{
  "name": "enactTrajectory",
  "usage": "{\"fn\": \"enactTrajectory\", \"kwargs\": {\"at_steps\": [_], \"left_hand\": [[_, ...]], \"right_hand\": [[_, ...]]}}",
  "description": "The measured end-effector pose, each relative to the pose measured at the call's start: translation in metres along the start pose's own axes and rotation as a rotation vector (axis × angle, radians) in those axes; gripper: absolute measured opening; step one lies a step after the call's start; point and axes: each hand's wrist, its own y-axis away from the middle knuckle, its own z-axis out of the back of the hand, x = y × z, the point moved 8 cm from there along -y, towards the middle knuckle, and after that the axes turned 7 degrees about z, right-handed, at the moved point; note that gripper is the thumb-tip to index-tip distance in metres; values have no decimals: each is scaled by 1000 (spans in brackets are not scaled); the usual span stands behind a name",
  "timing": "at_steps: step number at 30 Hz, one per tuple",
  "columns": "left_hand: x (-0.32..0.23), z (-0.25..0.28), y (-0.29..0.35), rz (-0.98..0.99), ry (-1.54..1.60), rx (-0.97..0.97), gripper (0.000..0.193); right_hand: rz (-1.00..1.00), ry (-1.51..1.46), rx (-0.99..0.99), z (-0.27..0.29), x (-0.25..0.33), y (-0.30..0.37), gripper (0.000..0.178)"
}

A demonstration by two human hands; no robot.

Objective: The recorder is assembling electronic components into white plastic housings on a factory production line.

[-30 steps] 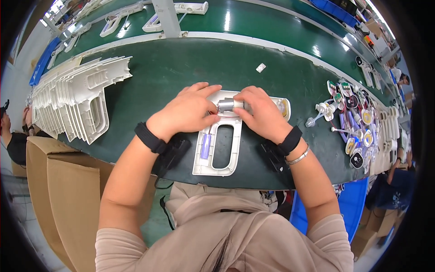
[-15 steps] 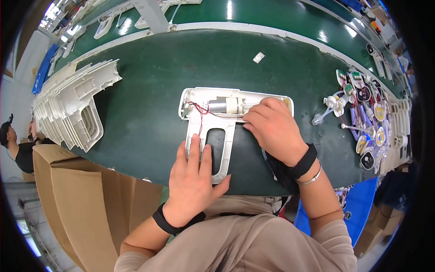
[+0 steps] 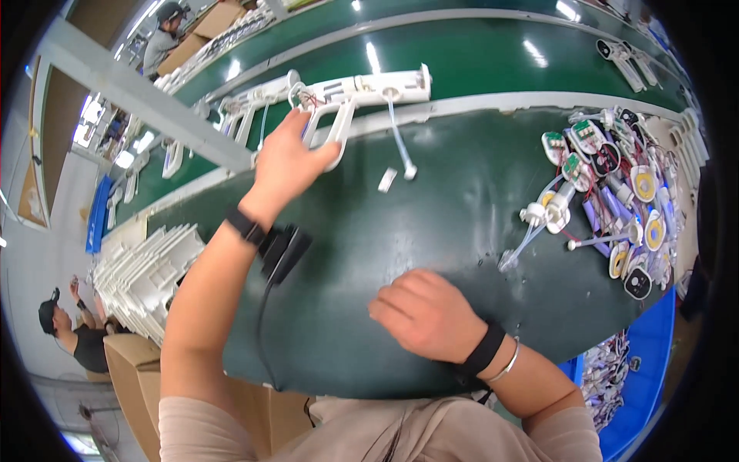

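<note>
My left hand [image 3: 289, 158] reaches away to the far edge of the table. Its fingers and thumb are around the handle of a white gun-shaped plastic housing half [image 3: 369, 88]. Red wires show inside the housing near my fingertips, and a clear tube [image 3: 399, 142] with a white end hangs from it onto the table. The housing lies at the raised pale edge, partly over the green belt. My right hand [image 3: 427, 316] hovers low over the near part of the table, fingers curled in, with no object visible in it.
A small white piece [image 3: 387, 180] lies on the green table [image 3: 346, 223]. Nested white housing halves [image 3: 146, 269] stand at the left. Circuit boards, purple cells and tubed parts [image 3: 616, 192] are heaped at the right. A blue bin [image 3: 654, 369] sits below. A grey post [image 3: 146, 96] crosses the upper left.
The housing in front of me has left that spot; one is now at the far edge in my left hand. My right hand has drawn back and curled. The view has shifted.
</note>
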Motion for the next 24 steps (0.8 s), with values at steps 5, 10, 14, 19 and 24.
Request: {"fn": "enactTrajectory", "kwargs": {"at_steps": [5,10,14,19,24], "left_hand": [[4,-66,-104,147,63,-14,69],[6,-110,-145,25,-16,-32,70],[-37,-62,-120,-256,11,-315,65],[-54,9,63,-377,-218,-18,40],[102,133,111,111,-903,-482,53]], "right_hand": [[-40,17,91,-8,0,4,19],[-86,-82,192,-24,-1,8,12],[-122,-114,264,-32,-7,8,10],[-107,-127,305,-36,-6,3,10],[-164,-112,302,-32,3,1,10]]}}
